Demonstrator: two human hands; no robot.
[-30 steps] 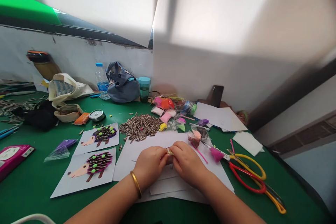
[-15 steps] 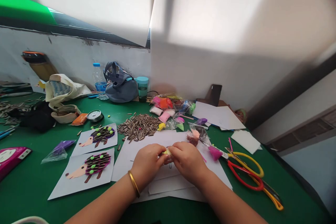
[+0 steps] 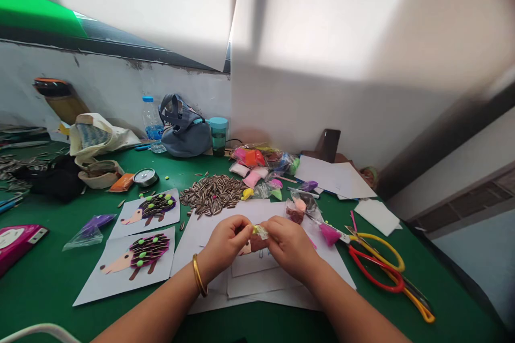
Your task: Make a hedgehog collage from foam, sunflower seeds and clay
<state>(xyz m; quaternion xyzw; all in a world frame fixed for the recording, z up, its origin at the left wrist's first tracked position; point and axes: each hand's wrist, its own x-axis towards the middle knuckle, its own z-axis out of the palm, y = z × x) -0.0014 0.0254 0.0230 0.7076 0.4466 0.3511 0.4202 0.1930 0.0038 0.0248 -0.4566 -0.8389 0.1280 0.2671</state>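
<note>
Left grip (image 3: 226,241) shifted; yellow packet (image 3: 260,232) between both grips (image 3: 289,244).

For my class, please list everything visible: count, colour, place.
crinkled piece: one, yellow, centre
hedgehog pictures: two, multicoloured, left
seeds: uncounted, striped, centre, far left
paper: several, white, centre, right
scissors: uncounted, red, yellow handles, right
packets: many, mixed colours, centre, left
bags: two, blue, cream, back
bottles: two, clear, brown, back
cup: one, teal lid, back
phone: one, black, right
tin: one, silver, left
box: one, magenta, left
bundle: one, black, left
table: one, green, underneath
wall: one, whitish, back
bracelet: one, gold, left wrist
left hand, right hand: one each, bare, centre
</note>
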